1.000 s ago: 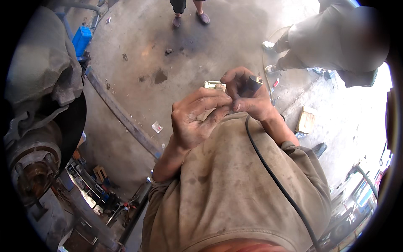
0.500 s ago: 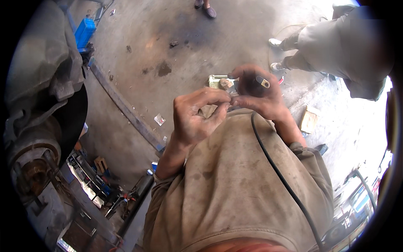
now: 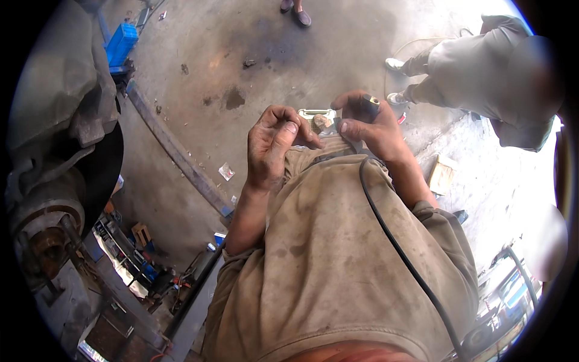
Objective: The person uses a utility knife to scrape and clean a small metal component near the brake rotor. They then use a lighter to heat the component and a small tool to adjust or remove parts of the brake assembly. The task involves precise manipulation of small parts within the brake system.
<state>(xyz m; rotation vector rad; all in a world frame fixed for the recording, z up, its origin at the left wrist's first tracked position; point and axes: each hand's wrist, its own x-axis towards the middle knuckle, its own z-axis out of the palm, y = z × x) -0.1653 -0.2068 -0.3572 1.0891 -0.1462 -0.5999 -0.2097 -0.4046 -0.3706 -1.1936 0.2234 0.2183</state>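
My left hand (image 3: 272, 148) is raised in front of my belly, its fingers curled and the thumb pressed against them. Whatever it may pinch is hidden. A short way to its right, my right hand (image 3: 380, 130) is closed round a tool with a dark handle and yellow-marked end (image 3: 370, 104). That end sticks out above the curled fingers. A thin grey flat piece (image 3: 354, 143) shows below the right thumb; I cannot tell whether it belongs to the tool. The two hands are apart.
Past my hands, a pale green plastic tray (image 3: 316, 113) stands by a brown lump (image 3: 321, 123). A long metal beam (image 3: 175, 151) lies on the floor at left, near a big wheel hub (image 3: 51, 214). Another person (image 3: 464, 66) is at right. A black cable (image 3: 398, 241) crosses my shirt.
My hands, touching at the fingertips before, have come apart. The left hand has turned, thumb now on top; the right has turned its tool's end upward.
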